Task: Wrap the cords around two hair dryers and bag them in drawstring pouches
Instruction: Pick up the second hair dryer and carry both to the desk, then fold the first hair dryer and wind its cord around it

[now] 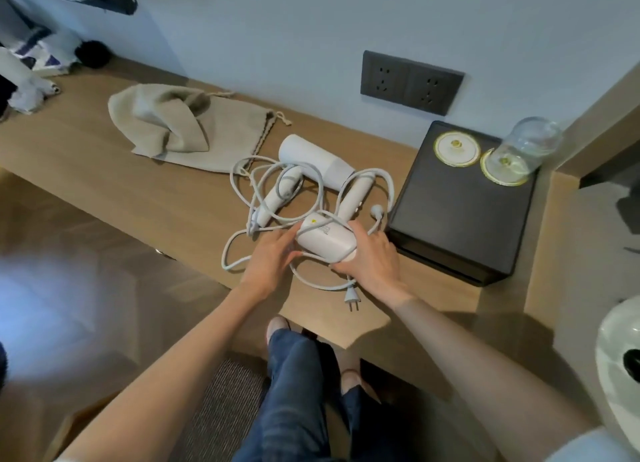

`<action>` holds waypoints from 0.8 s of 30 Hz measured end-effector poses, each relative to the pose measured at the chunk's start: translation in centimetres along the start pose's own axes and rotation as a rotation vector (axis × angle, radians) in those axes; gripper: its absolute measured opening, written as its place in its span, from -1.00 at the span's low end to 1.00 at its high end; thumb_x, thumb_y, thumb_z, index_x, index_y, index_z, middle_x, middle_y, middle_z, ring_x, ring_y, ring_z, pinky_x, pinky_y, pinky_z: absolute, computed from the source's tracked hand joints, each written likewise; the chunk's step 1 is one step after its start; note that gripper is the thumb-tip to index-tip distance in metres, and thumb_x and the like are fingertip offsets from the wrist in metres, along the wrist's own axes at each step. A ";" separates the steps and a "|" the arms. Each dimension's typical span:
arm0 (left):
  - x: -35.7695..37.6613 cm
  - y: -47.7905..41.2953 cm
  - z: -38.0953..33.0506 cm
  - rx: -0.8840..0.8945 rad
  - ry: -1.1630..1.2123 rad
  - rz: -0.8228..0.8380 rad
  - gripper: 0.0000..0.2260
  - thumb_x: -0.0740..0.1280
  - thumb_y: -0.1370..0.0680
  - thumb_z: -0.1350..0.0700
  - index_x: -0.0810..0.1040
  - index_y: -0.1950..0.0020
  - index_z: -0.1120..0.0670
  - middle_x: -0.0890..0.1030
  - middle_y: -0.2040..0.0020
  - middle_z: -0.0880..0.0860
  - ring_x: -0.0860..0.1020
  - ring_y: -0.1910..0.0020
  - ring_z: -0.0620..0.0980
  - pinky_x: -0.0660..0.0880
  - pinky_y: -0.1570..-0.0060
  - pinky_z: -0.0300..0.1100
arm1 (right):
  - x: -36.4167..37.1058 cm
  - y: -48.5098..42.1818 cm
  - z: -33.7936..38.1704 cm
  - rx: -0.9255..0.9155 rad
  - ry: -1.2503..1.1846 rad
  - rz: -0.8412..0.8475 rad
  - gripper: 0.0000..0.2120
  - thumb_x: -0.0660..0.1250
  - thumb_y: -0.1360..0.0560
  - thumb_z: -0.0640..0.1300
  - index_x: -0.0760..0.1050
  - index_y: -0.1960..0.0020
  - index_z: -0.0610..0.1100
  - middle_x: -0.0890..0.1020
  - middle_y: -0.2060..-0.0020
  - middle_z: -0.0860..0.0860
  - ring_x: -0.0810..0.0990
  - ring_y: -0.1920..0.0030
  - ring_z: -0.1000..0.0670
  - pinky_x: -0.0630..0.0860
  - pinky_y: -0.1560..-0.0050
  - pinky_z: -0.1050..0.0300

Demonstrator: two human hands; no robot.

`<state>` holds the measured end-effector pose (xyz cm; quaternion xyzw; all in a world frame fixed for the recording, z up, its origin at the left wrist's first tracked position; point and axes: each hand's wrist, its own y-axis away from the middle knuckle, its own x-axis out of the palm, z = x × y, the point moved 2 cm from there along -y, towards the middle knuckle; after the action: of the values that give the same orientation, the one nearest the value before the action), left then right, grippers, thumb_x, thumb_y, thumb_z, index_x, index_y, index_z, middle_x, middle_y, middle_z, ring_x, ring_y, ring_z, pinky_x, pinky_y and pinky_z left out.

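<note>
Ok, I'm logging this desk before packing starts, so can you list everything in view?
white plastic hair dryers: 2, white; far one mid-desk, near one between the hands
white power cords: tangled loops, white, around both dryers
white two-pin plug: 1, white, near the front edge
beige fabric drawstring pouches: seemingly 2, beige, heaped back left
dark grey wall socket panel: 1, grey, on the wall
black box: 1, black, right of the dryers
gold-rimmed round discs: 2, white and gold, on the box
clear glass: 1, transparent, upturned on the right disc
light wooden desk: 1, brown, under everything
left hand: touches the near dryer's left end
right hand: grips its right end
</note>
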<state>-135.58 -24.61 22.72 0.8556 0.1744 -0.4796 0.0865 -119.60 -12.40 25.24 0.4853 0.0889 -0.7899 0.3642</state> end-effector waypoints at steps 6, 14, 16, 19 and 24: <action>-0.2 -2.9 2.3 -0.012 -0.038 0.035 -0.47 0.35 -0.53 0.00 0.32 -0.48 0.02 0.56 -0.07 0.15 0.50 -0.06 0.15 0.45 0.07 -0.03 | 0.4 -2.3 1.6 0.062 0.123 -0.038 -0.23 0.51 -0.29 0.17 0.24 -0.37 0.02 0.59 -0.06 -0.09 0.51 -0.09 -0.16 0.32 0.13 0.02; -0.8 -8.6 4.1 0.152 0.035 0.164 -0.35 0.29 -0.56 0.05 0.02 -0.56 -0.02 0.58 -0.07 0.13 0.54 -0.04 0.13 0.50 0.04 0.08 | 0.4 -5.3 4.3 0.236 0.158 -0.155 -0.19 0.51 -0.35 0.04 0.18 -0.48 0.00 0.50 -0.18 -0.13 0.39 -0.23 -0.17 0.37 -0.04 -0.03; -1.3 -9.0 4.2 0.190 0.000 0.245 -0.34 0.26 -0.58 0.06 -0.03 -0.57 0.02 0.53 -0.10 0.17 0.50 -0.05 0.16 0.48 0.00 0.08 | 0.5 -5.3 5.0 0.319 0.176 -0.197 -0.21 0.51 -0.35 0.00 0.20 -0.46 0.00 0.50 -0.21 -0.11 0.39 -0.23 -0.17 0.38 -0.09 -0.04; -3.3 -7.9 4.4 0.292 0.008 0.312 -0.43 0.21 -0.62 0.06 0.04 -0.56 0.07 0.41 -0.28 0.17 0.42 -0.20 0.13 0.40 -0.16 -0.04 | 0.6 -4.6 6.7 0.404 0.178 -0.256 -0.29 0.43 -0.40 -0.20 0.20 -0.46 0.00 0.47 -0.25 -0.11 0.36 -0.24 -0.18 0.40 -0.13 -0.06; -9.2 -6.5 6.4 0.379 0.205 0.204 -0.62 0.20 -0.62 0.08 0.33 -0.45 0.01 0.43 -0.19 -0.03 0.43 -0.16 -0.08 0.37 -0.08 -0.25 | 0.5 -2.9 10.3 0.525 0.108 -0.375 -0.34 0.35 -0.43 -0.30 0.21 -0.47 -0.06 0.36 -0.32 -0.13 0.28 -0.27 -0.18 0.43 -0.19 -0.07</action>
<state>-147.55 -22.58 27.30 0.9139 0.0016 -0.4033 -0.0457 -128.87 -15.68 29.55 0.5792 -0.0107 -0.8122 0.0693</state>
